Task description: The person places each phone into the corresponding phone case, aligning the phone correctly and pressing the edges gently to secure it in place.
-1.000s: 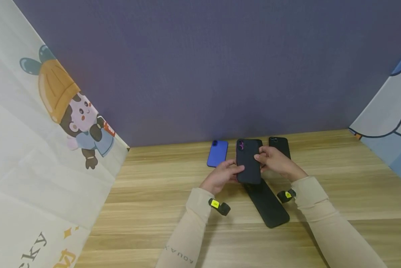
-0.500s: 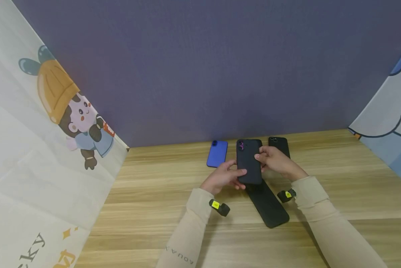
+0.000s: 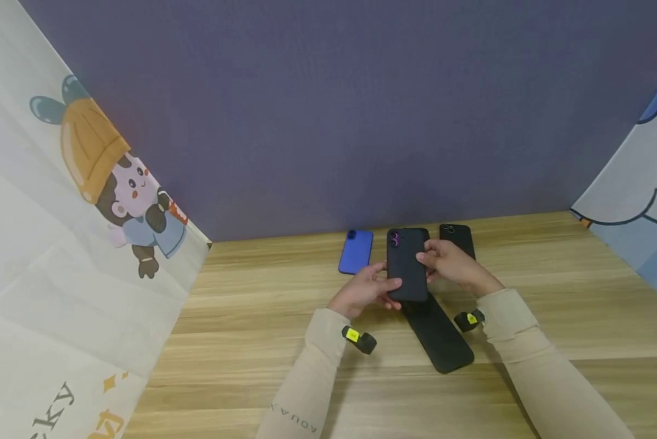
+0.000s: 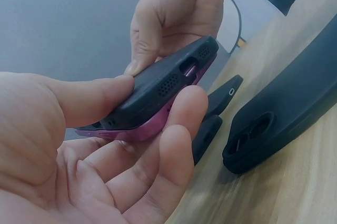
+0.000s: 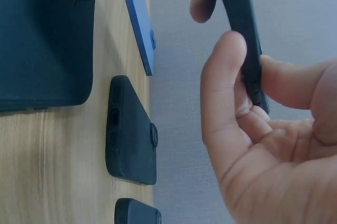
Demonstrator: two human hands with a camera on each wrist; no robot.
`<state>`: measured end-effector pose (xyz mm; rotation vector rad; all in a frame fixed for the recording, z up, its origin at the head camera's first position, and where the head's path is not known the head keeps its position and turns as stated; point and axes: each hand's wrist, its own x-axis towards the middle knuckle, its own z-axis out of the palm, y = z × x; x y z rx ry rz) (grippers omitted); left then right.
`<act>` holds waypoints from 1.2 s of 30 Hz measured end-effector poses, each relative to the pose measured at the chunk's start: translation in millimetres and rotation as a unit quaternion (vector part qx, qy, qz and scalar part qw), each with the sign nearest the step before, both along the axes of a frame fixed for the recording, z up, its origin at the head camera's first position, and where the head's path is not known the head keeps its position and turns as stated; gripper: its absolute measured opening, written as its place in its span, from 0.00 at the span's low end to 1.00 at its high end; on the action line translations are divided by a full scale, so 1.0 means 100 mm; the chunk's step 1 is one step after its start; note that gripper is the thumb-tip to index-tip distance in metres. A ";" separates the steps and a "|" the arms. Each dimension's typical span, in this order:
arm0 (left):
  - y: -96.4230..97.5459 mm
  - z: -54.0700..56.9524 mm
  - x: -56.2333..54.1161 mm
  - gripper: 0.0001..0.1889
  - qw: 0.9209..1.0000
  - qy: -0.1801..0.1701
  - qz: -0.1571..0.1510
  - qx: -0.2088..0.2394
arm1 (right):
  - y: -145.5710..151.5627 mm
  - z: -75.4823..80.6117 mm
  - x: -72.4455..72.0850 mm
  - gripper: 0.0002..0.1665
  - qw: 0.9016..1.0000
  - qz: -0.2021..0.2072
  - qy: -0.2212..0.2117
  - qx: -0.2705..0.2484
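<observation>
My left hand [image 3: 364, 289] and right hand [image 3: 451, 265] hold a black phone case [image 3: 408, 268] above the table, its back facing up. Purple shows through the camera opening. In the left wrist view, the edge of a pink-purple phone [image 4: 150, 126] sticks out below the case rim, so the two are not flush along that side. My left thumb presses on the case while the fingers curl beneath the phone. On the opposite long side, my right thumb and fingers pinch the edge. The phone's screen is hidden.
A large black case [image 3: 438, 338] lies slanted on the wooden table [image 3: 241, 341], partly under the held phone. Behind are a blue phone [image 3: 356, 252], a black-cased phone [image 5: 131, 134] and another black one [image 3: 457, 236]. A dark panel [image 3: 383, 122] stands along the back.
My left fingers have shifted under the phone, and more fingertips now show below its lower edge. The right hand and the things on the table look the same.
</observation>
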<state>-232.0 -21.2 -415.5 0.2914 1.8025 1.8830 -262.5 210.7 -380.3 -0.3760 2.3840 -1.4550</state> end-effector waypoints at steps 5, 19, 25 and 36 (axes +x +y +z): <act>0.00 0.00 0.00 0.24 1.000 0.001 0.000 0.003 | -0.01 0.01 0.01 0.18 1.000 0.004 0.001 -0.003; 0.01 -0.02 0.00 0.20 1.000 0.007 0.004 0.002 | 0.01 -0.04 -0.02 0.16 1.000 0.005 0.001 -0.001; 0.02 -0.04 -0.01 0.21 1.000 0.005 0.006 -0.003 | 0.00 -0.04 -0.01 0.16 1.000 0.011 0.003 -0.003; 0.03 -0.04 -0.01 0.22 1.000 0.000 0.018 0.000 | 0.01 -0.05 -0.03 0.16 1.000 0.011 -0.004 -0.006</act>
